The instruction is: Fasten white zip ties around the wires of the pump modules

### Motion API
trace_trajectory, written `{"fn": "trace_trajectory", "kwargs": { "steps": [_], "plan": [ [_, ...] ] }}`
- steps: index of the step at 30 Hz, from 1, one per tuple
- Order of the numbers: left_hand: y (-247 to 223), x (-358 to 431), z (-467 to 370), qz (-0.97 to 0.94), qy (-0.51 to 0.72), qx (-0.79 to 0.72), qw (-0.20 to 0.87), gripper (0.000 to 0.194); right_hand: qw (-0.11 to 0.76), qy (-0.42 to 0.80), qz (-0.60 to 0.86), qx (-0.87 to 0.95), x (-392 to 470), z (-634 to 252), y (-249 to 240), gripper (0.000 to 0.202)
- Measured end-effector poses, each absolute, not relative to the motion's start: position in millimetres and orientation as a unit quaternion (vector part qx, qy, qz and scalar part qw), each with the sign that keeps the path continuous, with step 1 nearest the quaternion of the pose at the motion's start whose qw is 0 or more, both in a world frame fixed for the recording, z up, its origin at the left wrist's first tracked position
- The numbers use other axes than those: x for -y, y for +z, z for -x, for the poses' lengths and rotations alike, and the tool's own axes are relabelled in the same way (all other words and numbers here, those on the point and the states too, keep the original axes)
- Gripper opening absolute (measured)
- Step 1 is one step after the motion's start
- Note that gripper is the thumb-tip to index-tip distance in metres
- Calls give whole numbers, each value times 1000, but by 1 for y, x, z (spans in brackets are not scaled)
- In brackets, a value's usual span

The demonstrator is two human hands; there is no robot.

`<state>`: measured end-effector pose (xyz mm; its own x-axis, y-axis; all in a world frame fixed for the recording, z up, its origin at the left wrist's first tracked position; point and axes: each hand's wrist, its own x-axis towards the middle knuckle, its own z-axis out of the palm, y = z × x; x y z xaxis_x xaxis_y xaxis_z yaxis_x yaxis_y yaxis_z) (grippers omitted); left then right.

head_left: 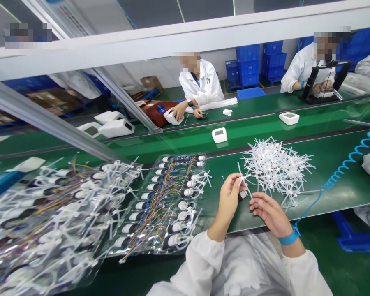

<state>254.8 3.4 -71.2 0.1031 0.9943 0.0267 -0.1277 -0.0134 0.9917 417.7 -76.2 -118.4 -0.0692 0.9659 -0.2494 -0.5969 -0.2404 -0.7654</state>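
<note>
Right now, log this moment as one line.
left hand: pinching white piece | right hand: at its lower end | ahead: pile of white pieces | leftward: wired parts

Strip pile [274,168] is wht, bench [336,164] grn, wrist strap [289,238] blu, wires [163,193] yel/blu.

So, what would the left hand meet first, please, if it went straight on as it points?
The left hand would probably meet the heap of white tubing pieces first, though depth is unclear.
</note>
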Motion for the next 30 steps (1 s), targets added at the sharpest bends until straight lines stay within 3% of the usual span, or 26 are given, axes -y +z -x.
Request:
{"fn": "trace_trajectory", "kwargs": {
  "steps": [4,9,15,23,30],
  "plan": [
    [-90,20,-248,-490,481,-428,588,31,548,693,384,266,75,-417,-117,52],
    [-103,32,-238,-594,451,-428,510,18,517,679,404,330,75,-415,-122,44],
    [-104,41,-223,-722,428,-356,411,16,492,664,433,358,76,-415,-124,47],
    [-130,33,-196,-752,373,-484,249,40,554,661,442,247,76,-415,-116,46],
    [-133,28,-191,-773,342,-482,231,28,593,616,463,235,70,-409,-111,46]
  ]
}}
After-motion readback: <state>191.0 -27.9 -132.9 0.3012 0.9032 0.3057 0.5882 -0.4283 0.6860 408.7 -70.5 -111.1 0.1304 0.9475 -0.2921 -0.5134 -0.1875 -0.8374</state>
